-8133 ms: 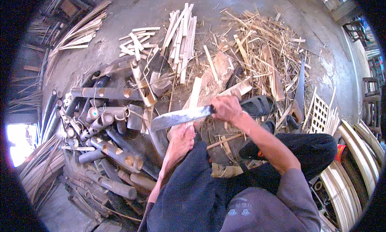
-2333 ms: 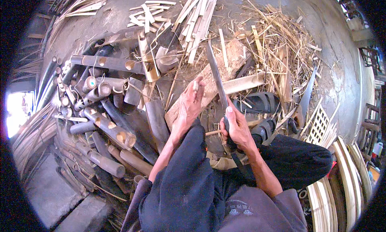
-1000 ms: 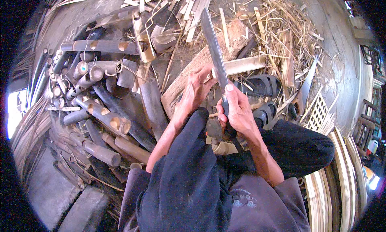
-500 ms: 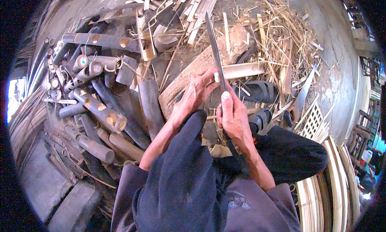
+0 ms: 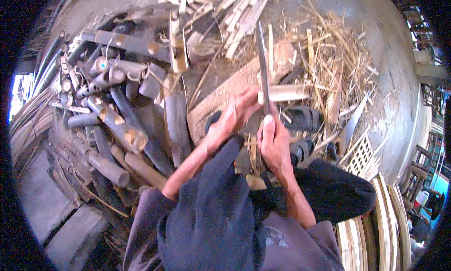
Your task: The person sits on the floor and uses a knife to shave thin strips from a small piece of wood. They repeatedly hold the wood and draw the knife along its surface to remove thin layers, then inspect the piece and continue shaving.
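My right hand (image 5: 274, 142) grips a long, narrow-bladed knife (image 5: 264, 59), its thumb up against the base of the blade. The blade points away from me and stands nearly upright in the picture. My left hand (image 5: 237, 112) is closed, slightly blurred, just left of the blade. Its fingers seem to pinch the near end of a pale split bamboo piece (image 5: 290, 92), which runs to the right behind the blade. Where blade and bamboo meet is partly hidden by the fingers. A thick worn wooden block (image 5: 221, 85) lies beyond my left hand.
Cut bamboo tubes (image 5: 105, 165), several with holes, are heaped at the left. Shavings (image 5: 345, 59) and pale strips (image 5: 242, 17) litter the far floor. A sandal (image 5: 303, 118), a saw (image 5: 354, 118) and a woven lattice piece (image 5: 361, 153) lie right. Long split slats (image 5: 390, 224) stand at lower right.
The whole view has shifted slightly. The knife has swung a little to the right and is more upright. Both hands keep their grips, with the left moved slightly rightward.
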The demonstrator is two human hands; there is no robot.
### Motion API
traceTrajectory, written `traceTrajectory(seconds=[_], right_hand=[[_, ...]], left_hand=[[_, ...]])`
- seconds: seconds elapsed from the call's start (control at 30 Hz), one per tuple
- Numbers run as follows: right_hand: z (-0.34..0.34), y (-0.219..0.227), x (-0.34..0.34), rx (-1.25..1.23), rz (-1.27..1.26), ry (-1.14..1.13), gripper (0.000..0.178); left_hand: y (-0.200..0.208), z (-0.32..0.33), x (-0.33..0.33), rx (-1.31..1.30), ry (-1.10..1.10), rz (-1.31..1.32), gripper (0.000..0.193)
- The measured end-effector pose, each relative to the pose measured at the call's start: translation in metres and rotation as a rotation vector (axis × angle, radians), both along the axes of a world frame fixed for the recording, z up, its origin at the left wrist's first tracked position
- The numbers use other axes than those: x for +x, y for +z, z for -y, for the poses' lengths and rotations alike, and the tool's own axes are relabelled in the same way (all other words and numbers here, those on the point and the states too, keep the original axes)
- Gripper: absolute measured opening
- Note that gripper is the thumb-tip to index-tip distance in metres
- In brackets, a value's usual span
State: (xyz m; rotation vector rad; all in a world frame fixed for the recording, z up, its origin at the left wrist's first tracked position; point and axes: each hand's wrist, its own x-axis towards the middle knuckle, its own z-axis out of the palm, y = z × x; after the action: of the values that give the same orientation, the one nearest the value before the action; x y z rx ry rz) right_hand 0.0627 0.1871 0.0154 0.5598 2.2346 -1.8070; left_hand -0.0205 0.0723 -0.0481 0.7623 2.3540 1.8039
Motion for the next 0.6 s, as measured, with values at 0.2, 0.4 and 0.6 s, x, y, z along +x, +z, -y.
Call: traceTrajectory(seconds=[0.2,0.4,0.6], right_hand=[[-0.004,-0.013,0.010,0.011,-0.047,-0.005,0.047],[-0.001,-0.007,-0.004,-0.149,-0.021,-0.063,0.046],[-0.005,-0.014,-0.002,-0.068,-0.083,0.012,0.045]], left_hand=[[-0.003,-0.002,0.004,0.109,0.001,0.133,0.037],[-0.065,0.025,0.028,-0.477,0.019,0.069,0.090],[-0.054,0.059,0.033,-0.492,0.103,0.169,0.082]])
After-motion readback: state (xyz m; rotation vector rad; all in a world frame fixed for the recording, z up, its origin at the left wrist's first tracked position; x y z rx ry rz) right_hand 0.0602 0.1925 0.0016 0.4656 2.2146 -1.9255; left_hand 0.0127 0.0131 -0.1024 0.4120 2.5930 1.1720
